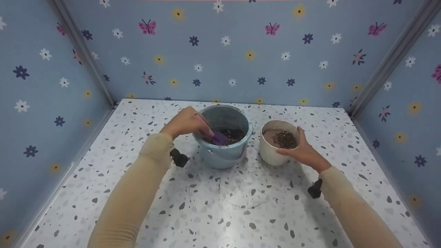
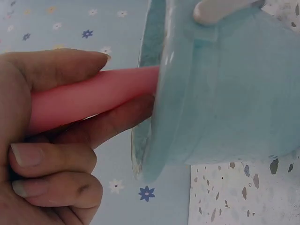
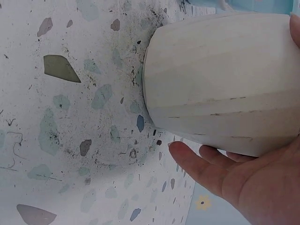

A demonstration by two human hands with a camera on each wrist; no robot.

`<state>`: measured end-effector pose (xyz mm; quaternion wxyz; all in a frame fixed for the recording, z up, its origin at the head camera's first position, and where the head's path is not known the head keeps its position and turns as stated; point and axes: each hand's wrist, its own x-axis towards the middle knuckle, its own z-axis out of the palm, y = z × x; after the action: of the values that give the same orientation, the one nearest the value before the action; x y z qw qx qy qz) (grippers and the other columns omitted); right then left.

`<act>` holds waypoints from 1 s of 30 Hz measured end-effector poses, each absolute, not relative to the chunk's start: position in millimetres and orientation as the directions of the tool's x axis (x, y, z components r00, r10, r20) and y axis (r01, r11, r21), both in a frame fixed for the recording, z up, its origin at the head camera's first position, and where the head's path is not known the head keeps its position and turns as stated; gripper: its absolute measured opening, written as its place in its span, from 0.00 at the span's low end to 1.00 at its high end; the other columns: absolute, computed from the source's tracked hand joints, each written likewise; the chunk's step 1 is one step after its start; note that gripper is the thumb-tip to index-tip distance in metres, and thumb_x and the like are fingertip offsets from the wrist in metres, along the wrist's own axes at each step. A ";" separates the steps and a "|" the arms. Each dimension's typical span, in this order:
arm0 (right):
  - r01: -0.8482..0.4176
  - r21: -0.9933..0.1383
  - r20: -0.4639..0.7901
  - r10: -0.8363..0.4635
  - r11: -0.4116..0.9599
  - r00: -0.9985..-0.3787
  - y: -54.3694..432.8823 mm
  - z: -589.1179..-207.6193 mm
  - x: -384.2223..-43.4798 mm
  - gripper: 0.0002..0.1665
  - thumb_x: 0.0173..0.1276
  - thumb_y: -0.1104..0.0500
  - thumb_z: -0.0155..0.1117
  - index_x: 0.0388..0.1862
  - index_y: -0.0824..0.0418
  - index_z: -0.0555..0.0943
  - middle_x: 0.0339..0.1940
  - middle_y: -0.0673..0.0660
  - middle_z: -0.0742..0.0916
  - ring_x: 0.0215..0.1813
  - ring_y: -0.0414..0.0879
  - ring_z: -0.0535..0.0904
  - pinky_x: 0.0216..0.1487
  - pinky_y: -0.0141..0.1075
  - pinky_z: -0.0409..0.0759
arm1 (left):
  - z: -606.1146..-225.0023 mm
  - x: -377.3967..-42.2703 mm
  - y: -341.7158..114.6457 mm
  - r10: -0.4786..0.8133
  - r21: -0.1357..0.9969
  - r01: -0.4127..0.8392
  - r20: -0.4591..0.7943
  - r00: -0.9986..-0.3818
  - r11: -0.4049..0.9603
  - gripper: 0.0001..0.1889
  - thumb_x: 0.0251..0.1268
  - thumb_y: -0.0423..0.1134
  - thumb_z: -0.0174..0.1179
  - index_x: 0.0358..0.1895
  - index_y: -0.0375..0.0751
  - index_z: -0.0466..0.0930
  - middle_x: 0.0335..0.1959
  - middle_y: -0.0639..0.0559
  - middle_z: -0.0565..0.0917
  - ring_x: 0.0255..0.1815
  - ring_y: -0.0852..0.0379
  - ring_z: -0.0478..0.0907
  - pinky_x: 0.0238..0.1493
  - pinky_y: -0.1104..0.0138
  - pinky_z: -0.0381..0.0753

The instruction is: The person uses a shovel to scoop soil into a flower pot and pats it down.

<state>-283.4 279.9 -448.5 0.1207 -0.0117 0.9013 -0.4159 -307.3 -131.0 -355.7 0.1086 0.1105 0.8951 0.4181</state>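
My left hand (image 1: 188, 122) grips the pink handle (image 2: 93, 96) of a small trowel, thumb on one side and fingers on the other. Its purple blade (image 1: 218, 138) reaches down into dark soil (image 1: 234, 135) inside a light blue bucket (image 1: 222, 158). The blade's tip is hidden in the soil. To the right of the bucket stands a cream-white plant pot (image 1: 270, 153), upright, part-filled with brown soil (image 1: 285, 139) heaped toward its right side. With thumb at the near rim and fingers round the right side, my right hand (image 1: 305, 151) holds this pot (image 3: 220, 79).
Both containers stand on a white speckled tabletop (image 1: 220, 203). Soil crumbs and smudges (image 3: 133, 154) lie beside the pot. A blue panel (image 1: 220, 44) with flowers and butterflies rises behind, with similar panels left and right. The bucket's handle (image 1: 229, 159) hangs down in front.
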 end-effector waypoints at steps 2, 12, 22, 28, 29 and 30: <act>0.090 -0.751 -0.216 -0.114 0.654 -0.970 278.9 -449.7 -283.2 0.83 0.51 0.27 0.72 0.77 0.51 0.19 0.80 0.67 0.40 0.78 0.66 0.41 0.69 0.66 0.48 | -357.4 -306.3 -130.8 0.280 0.779 0.083 -0.122 -0.952 0.621 0.11 0.46 0.45 0.77 0.33 0.46 0.91 0.35 0.54 0.88 0.43 0.53 0.82 0.50 0.56 0.78; 0.086 -0.764 -0.209 -0.118 0.639 -0.971 276.8 -450.0 -284.1 0.82 0.51 0.27 0.72 0.77 0.50 0.19 0.81 0.66 0.39 0.79 0.65 0.40 0.70 0.66 0.48 | -363.6 -304.7 -134.9 0.250 0.854 -0.008 -0.162 -0.955 0.520 0.09 0.49 0.42 0.74 0.35 0.45 0.92 0.36 0.54 0.89 0.48 0.55 0.80 0.57 0.57 0.72; 0.082 -0.770 -0.204 -0.123 0.633 -0.971 275.1 -450.4 -281.7 0.81 0.52 0.29 0.72 0.78 0.50 0.20 0.81 0.64 0.38 0.79 0.65 0.40 0.69 0.66 0.49 | -374.1 -299.7 -137.2 0.251 0.908 -0.079 -0.197 -0.948 0.412 0.11 0.62 0.45 0.62 0.39 0.46 0.91 0.36 0.56 0.89 0.46 0.62 0.80 0.50 0.52 0.67; 0.086 -0.764 -0.206 -0.116 0.639 -0.972 275.7 -449.5 -281.8 0.82 0.52 0.28 0.72 0.78 0.50 0.20 0.81 0.64 0.38 0.79 0.64 0.38 0.70 0.66 0.48 | -378.7 -298.4 -139.4 0.225 0.909 -0.115 -0.219 -0.949 0.400 0.11 0.60 0.49 0.66 0.40 0.50 0.92 0.46 0.60 0.87 0.57 0.59 0.76 0.62 0.39 0.62; 0.084 -0.761 -0.207 -0.117 0.644 -0.971 275.8 -449.2 -282.1 0.82 0.52 0.28 0.72 0.77 0.50 0.20 0.81 0.64 0.38 0.79 0.65 0.39 0.69 0.67 0.48 | -379.5 -298.0 -139.3 0.209 0.909 -0.123 -0.221 -0.953 0.399 0.11 0.57 0.51 0.69 0.39 0.51 0.92 0.48 0.60 0.87 0.58 0.58 0.76 0.62 0.39 0.62; 0.085 -0.759 -0.208 -0.116 0.645 -0.971 276.0 -448.9 -282.4 0.82 0.52 0.28 0.72 0.78 0.50 0.20 0.81 0.64 0.38 0.79 0.65 0.39 0.69 0.67 0.48 | -380.0 -297.5 -139.1 0.193 0.908 -0.128 -0.220 -0.956 0.398 0.12 0.55 0.52 0.71 0.38 0.52 0.92 0.49 0.61 0.86 0.58 0.57 0.75 0.62 0.39 0.62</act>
<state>-282.4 276.0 -448.9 0.1195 -0.0086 0.8991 -0.4210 -297.5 -139.1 -380.0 0.1465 0.0197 0.8231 0.5483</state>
